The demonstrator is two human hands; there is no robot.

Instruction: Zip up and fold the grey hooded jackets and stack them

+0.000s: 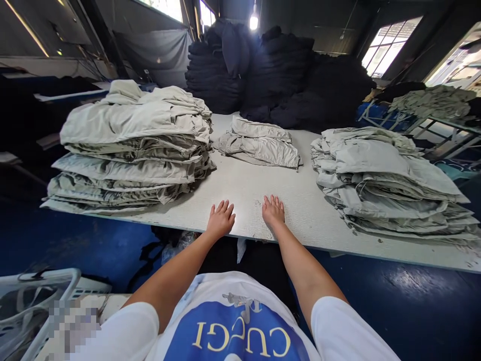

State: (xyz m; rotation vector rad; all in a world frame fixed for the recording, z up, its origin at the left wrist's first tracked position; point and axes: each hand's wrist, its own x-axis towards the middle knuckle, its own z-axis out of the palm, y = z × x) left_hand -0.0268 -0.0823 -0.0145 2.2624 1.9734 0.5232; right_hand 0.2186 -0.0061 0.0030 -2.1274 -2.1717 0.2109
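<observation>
Both hands rest palm down near the front edge of a white table. My left hand lies with its fingers spread and holds nothing. A short way to its right, my right hand is flat too, fingers apart, with nothing in it. Beyond them sits a small pile of folded light grey garments. A tall stack of pale grey-green garments stands on the left part of the table, and a lower, looser stack of similar garments is on the right. Neither hand touches any garment.
High piles of dark cloth rise behind the table. At the lower left is a white plastic basket. More pale garments lie on a metal-framed stand at the far right. The floor is blue.
</observation>
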